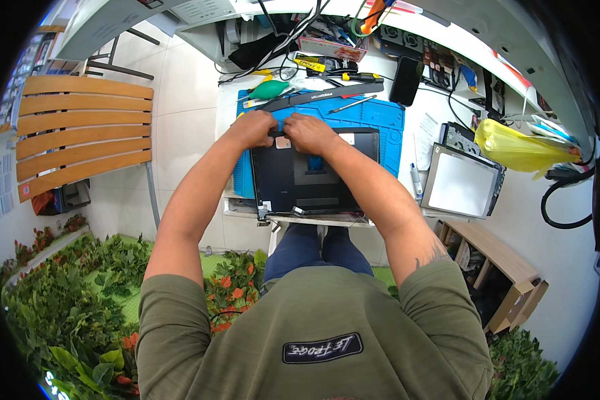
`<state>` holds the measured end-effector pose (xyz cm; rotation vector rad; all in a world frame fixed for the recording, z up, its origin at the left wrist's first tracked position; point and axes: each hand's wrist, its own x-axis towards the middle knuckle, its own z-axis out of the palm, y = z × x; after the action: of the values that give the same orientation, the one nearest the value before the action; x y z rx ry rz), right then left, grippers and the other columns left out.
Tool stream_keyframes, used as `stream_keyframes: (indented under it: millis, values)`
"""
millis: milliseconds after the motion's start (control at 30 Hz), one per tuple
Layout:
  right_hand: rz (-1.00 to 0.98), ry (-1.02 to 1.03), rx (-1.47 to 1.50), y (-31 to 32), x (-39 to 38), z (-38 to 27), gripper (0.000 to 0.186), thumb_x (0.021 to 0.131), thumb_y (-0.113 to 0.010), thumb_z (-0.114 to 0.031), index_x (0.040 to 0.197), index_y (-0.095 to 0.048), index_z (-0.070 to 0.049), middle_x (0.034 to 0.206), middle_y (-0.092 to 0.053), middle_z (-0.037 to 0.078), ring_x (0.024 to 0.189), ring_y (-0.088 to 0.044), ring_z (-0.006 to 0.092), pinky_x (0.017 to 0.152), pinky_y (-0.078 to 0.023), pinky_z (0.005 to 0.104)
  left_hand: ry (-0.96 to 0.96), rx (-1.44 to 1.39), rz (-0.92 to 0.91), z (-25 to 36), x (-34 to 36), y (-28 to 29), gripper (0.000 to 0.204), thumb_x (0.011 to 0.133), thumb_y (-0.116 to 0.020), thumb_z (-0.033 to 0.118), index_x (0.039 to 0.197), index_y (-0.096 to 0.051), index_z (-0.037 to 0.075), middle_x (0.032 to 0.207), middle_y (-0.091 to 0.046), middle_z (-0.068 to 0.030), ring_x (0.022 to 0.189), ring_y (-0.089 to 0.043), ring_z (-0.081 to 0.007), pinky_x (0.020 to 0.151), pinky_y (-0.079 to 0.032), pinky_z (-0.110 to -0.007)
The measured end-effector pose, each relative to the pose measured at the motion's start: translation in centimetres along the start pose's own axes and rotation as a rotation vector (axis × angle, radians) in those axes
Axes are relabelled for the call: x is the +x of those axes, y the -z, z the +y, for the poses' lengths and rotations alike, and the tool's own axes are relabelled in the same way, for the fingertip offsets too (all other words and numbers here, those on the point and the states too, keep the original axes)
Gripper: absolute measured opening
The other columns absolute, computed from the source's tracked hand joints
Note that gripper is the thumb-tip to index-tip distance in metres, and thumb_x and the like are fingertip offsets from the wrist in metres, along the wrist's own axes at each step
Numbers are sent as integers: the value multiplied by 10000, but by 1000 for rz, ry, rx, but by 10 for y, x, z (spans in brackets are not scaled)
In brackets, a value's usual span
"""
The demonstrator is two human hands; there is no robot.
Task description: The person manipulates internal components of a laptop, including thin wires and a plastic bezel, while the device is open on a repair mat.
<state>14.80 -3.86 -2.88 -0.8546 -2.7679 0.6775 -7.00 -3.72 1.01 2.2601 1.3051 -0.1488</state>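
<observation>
A black laptop screen panel [273, 175] lies in front of me on a blue work mat [392, 133], with small pale stickers near its far edge. At that edge my left hand [257, 129] is closed in a pinch near the far left corner. Close beside it, my right hand [308, 132] also pinches the edge, its forearm crossing over the panel's right part. The fingertips are partly hidden, so exactly what they press is hard to see. Beyond the hands lies a long dark bezel strip [330, 95] across the mat.
A green air blower bulb [268, 89], a thin pointed tool [352, 105] and a black phone [407, 80] lie beyond the panel. To the right are a marker [416, 179], a silver-framed flat panel [463, 180] and a hanging yellow bag [520, 147]. A slatted wooden chair [87, 130] stands left.
</observation>
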Motion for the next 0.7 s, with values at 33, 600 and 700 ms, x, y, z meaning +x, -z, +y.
stream_keyframes:
  millis: [33,600,700]
  values:
    - [-21,-10,9,2,0,-1,154,829,-650,-74,959,-723,-33,1101,-686,98,1127,-635,295,941,-552,417,-7,-7,41,-4,-4,-1,324,661,-874,168,954,-774,70,919,-747,-144,947,-710,-348,848,-570,-435]
    - [11,48,15,-23,34,-9,188,819,-722,-184,929,-734,-32,1051,-703,115,1079,-649,313,945,-541,425,-6,78,-78,-19,-9,0,260,653,-832,212,828,-723,53,889,-710,-143,897,-698,-351,802,-561,-451]
    - [-30,90,30,-22,40,-6,206,816,-719,-213,930,-738,-42,1036,-709,110,1074,-653,302,928,-549,424,-13,97,-72,-22,-12,-3,262,654,-832,223,818,-718,53,896,-711,-139,887,-700,-348,806,-566,-446]
